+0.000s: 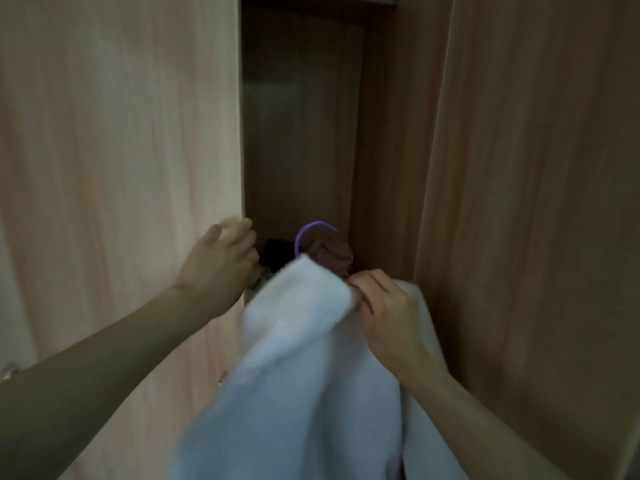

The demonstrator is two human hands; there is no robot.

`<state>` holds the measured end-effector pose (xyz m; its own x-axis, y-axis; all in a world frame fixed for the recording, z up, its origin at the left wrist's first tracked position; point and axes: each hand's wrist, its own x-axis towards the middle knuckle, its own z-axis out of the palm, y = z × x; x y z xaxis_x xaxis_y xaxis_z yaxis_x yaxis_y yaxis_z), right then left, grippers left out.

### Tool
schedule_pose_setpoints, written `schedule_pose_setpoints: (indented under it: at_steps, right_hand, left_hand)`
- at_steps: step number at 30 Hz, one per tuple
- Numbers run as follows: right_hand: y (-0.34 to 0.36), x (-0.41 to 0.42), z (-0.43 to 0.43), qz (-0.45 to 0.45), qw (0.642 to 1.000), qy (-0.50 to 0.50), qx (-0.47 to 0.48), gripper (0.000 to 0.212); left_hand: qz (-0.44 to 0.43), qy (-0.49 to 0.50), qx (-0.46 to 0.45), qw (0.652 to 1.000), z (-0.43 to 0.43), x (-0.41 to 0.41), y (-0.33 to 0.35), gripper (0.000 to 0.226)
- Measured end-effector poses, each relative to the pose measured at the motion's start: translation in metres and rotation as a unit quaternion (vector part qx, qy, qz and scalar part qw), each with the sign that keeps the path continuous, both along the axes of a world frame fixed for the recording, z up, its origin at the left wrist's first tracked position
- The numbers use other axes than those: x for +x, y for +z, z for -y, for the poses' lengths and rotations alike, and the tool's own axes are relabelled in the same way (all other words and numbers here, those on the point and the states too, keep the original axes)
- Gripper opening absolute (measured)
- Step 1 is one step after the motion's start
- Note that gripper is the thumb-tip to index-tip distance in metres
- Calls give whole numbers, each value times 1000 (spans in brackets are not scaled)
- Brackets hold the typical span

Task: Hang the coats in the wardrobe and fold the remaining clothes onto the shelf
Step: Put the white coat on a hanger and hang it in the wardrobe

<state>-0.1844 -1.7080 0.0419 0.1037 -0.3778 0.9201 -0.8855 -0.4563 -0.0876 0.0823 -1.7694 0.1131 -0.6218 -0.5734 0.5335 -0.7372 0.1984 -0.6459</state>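
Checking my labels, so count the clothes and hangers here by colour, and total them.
White: 1, the coat, gripped by the right hand.
Purple: 1, the hanger, only its hook showing.
Mauve: 1, the bunched garment in the wardrobe.
Black: 1, the dark garment beside it.
Total: 4.

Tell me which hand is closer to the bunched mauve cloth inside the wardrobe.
Right. The right hand, holding the white coat, sits just below-right of the mauve cloth; the left hand holds the door edge, farther off to its left.
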Motion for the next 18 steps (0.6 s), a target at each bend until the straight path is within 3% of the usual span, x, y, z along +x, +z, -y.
schedule_pose_setpoints:
  at_steps: [9, 18]
  right_hand:
    - [-13, 3, -30, 6, 996, 81, 25, 26]
    - [-2, 40, -54, -5, 996, 84, 12, 26]
  left_hand:
    - [25, 123, 37, 991, -63, -2, 4, 47]
    - [-25, -6, 4, 1000, -98, 44, -2, 39]
